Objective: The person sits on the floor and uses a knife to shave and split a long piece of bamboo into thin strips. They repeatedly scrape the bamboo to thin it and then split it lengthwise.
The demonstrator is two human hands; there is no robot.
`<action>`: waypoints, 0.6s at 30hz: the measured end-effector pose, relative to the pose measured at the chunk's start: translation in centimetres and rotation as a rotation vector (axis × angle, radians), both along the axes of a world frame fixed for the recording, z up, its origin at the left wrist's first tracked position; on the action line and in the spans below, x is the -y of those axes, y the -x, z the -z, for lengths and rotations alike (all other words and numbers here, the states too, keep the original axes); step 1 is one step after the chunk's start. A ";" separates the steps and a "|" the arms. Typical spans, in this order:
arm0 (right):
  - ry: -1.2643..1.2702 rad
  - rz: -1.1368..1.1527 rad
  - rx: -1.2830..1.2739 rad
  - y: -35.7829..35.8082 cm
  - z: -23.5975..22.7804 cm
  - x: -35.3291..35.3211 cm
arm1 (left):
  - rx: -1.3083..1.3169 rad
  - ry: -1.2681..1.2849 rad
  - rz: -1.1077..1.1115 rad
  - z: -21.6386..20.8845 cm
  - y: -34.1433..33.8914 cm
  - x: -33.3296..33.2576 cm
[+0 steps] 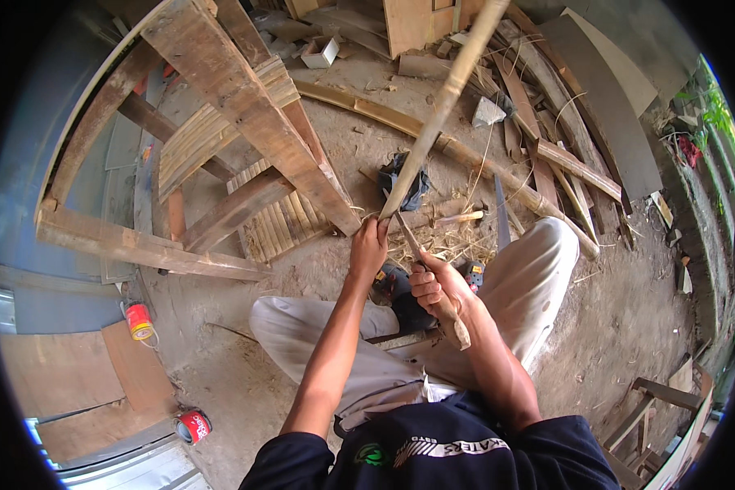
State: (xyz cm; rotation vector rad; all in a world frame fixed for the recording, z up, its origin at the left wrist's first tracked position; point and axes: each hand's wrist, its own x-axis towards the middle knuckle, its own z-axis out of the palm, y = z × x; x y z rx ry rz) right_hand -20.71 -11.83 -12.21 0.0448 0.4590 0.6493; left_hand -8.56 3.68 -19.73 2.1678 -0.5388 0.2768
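The left hand (371,245) is curled around the near end of a bamboo pole (438,118); the right hand (435,284) is wrapped round a knife (408,235), blade tip just beside that end. The pole slants away above the dirt floor (612,302), right of a wooden frame (238,96).

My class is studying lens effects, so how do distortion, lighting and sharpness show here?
Head view: black surrounds the fisheye circle, and the wooden frame bows along the left rim; head view: light is mostly soft, with bright greenery at the right rim; head view: left hand and right hand look fairly crisp.
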 end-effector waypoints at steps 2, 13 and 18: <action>0.087 -0.016 0.032 -0.2 -0.4 -0.2 | -0.051 0.022 -0.021 -0.6 0.2 0.2; 1.021 -0.059 0.164 0.6 -2.4 -0.1 | -0.402 0.198 -0.159 -4.1 -0.4 2.7; 1.223 -0.037 0.248 2.5 -3.4 1.6 | -0.720 0.547 -0.015 -7.9 -2.8 1.0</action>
